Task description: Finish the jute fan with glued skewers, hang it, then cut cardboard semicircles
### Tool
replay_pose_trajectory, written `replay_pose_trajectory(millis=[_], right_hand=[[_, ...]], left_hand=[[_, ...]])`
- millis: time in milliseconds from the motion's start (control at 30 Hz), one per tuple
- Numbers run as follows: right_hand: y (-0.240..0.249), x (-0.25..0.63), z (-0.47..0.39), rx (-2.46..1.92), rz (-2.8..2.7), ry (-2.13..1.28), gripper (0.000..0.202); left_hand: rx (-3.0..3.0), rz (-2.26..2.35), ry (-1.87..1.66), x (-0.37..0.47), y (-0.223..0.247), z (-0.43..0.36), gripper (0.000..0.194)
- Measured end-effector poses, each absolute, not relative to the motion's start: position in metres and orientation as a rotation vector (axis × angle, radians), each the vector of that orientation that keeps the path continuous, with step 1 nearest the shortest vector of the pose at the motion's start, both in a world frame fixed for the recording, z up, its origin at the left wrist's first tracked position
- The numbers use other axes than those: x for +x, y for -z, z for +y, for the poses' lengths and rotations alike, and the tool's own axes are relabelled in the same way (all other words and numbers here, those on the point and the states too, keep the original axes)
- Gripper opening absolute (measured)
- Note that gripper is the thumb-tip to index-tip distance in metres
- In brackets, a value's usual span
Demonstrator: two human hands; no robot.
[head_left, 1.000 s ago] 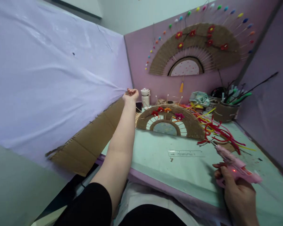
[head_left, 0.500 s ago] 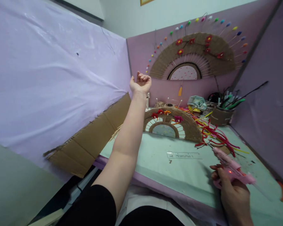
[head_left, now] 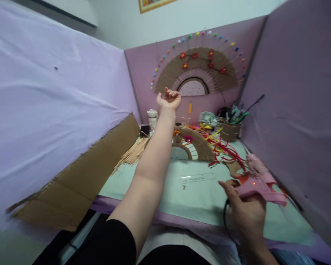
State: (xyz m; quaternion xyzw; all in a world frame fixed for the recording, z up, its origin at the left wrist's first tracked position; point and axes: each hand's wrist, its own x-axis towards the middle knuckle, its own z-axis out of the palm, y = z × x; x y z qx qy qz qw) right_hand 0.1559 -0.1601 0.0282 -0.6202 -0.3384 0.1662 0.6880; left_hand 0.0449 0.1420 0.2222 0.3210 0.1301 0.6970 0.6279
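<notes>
My left arm reaches far forward, and my left hand (head_left: 169, 100) is raised with the palm up. Its fingers are loosely curled and apart, with nothing in them. My right hand (head_left: 246, 209) grips a pink hot glue gun (head_left: 260, 184) above the right side of the table, its nozzle pointing up and away and a small red light lit. A cord hangs below that hand. Behind my left forearm stands a half-round cardboard fan (head_left: 204, 145) wrapped in brown twine, with small flowers; the forearm hides its left part. A clear ruler (head_left: 197, 178) lies in front of the fan.
Wooden sticks (head_left: 131, 152) lie left beside a leaning cardboard sheet (head_left: 82, 173). Red and yellow pipe cleaners (head_left: 227, 151) are heaped on the right, near a pen pot (head_left: 231, 131). A larger decorated fan (head_left: 165, 75) hangs on the back panel. A white bottle (head_left: 152, 119) stands behind.
My view has turned to the right and shows more of the sticks and a white bottle. The glue gun has been lifted and tilted upward. My left hand stays raised with curled fingers.
</notes>
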Motion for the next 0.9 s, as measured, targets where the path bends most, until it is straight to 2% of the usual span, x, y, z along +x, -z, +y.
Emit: replay_pose_trajectory(millis=[200, 500, 900], right_hand=[[-0.057, 0.098, -0.156, -1.027, -0.836, -0.661, 0.047], [-0.044, 0.058, -0.146, -0.992, -0.913, -0.762, 0.058], [-0.048, 0.047, -0.139, -0.915, -0.924, -0.787, 0.038]], left_hand=[[0.706, 0.349, -1.483, 0.107, -0.214, 0.132, 0.057], [0.695, 0.378, -1.525, 0.095, -0.203, 0.129, 0.056], [0.789, 0.342, -1.538, 0.078, -0.201, 0.130, 0.057]])
